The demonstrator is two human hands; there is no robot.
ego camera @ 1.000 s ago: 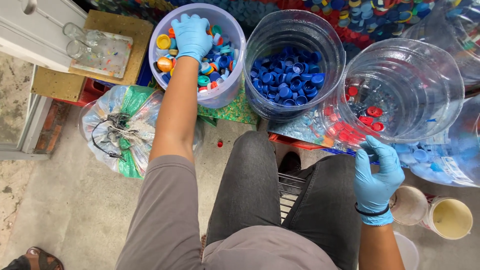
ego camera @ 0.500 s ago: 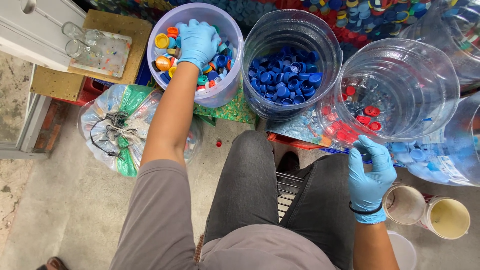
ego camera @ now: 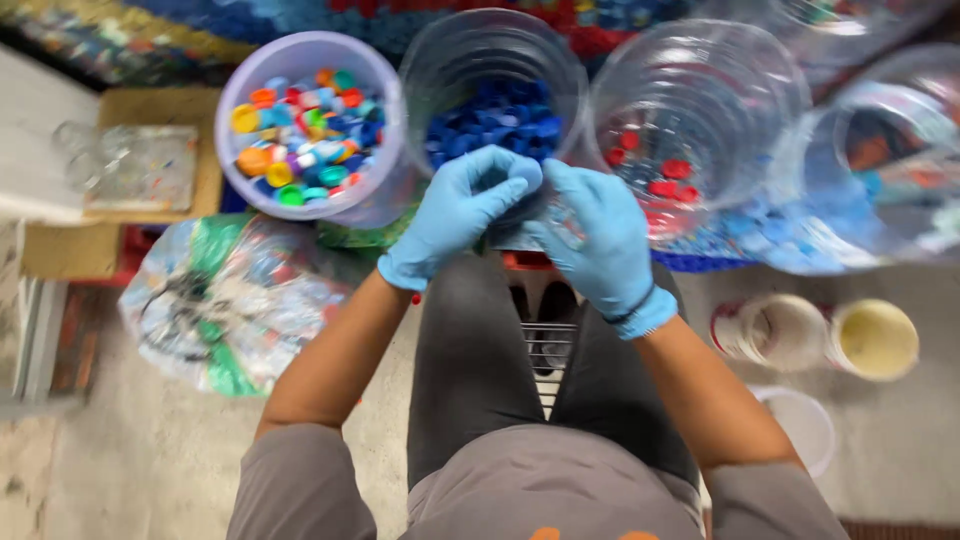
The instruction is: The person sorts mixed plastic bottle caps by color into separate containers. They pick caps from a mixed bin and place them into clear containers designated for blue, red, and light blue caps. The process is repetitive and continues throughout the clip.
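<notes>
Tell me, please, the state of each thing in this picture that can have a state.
Left hand: gloved, fingers pinching a small blue cap.
Right hand: gloved, touching the same cap.
Blue cap: held between both hands.
Lilac bucket: open, partly filled with mixed-colour caps.
Middle clear bucket: open, blue caps inside.
Right clear bucket: open, few red caps at bottom.
Plastic bag: lying crumpled on floor.

small item between blue-gloved left hand (ego camera: 455,215) and right hand (ego camera: 600,240) fingers: hidden, blurred. clear plastic tub (ego camera: 890,150), right edge: cut off.
</notes>
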